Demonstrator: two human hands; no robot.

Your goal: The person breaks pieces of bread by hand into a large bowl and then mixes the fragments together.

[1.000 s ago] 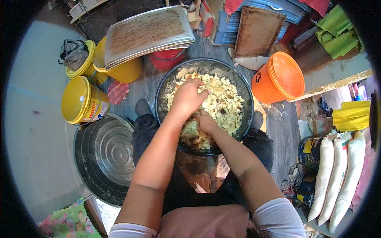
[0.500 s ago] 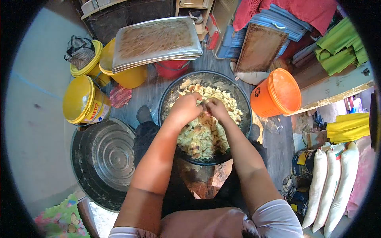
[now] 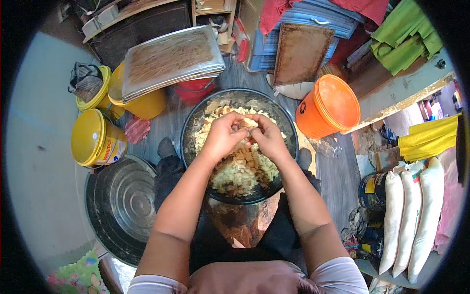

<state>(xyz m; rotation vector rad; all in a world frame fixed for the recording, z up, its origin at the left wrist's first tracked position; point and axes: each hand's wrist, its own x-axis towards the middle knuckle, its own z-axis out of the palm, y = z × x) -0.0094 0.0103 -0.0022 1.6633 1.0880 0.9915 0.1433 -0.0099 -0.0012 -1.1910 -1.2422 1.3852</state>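
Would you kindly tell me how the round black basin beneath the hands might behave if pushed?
The basin would probably feel fairly weighty, since broken pale pieces cover much of its inside. Its wide, round shape may resist tipping, though its base is hidden. The pieces might shift, as they look loosely heaped.

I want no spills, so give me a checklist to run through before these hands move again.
1. Hands over the basin: ok, both the left hand and the right hand are above it.
2. Hands free: not ok, their fingers meet around a pale piece.
3. Loose contents within the rim: ok, the pale chunks lie inside, below rim level as far as visible.
4. Basin's support underneath: cannot tell, its underside is hidden.
5. Tray stack apart from the basin: ok, floor shows between them.
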